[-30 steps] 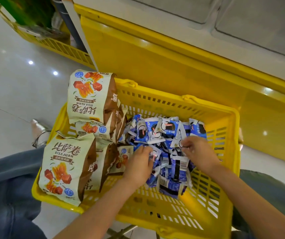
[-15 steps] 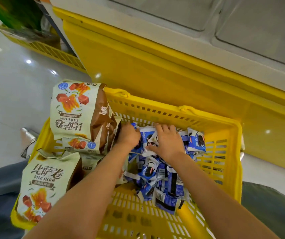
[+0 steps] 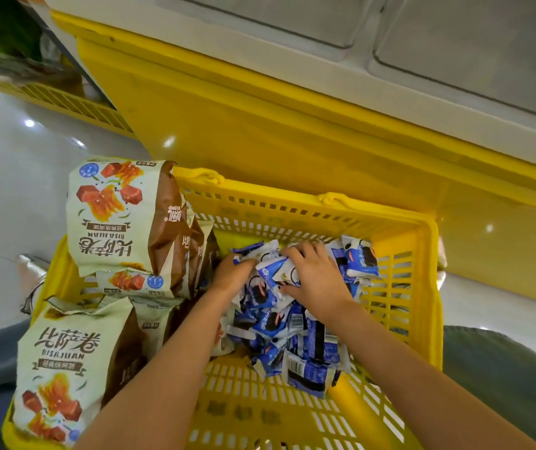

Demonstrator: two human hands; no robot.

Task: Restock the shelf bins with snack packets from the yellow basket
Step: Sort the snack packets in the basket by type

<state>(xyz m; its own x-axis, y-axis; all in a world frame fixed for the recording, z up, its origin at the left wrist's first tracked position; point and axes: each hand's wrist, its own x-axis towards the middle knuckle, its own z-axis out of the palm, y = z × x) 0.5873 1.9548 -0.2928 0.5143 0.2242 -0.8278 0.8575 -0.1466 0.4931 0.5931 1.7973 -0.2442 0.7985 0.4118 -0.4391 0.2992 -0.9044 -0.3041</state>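
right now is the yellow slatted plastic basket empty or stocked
Stocked. The yellow slatted plastic basket holds large cream-and-brown snack bags on its left and a heap of small blue-and-white packets.

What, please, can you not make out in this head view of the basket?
- Fingertips of the left hand: buried among the blue packets, grip unclear.
- Goods at top left: blurred, cut by the edge.
- Near rim of the yellow basket: cut off by the bottom edge.
- Packet print: too small.
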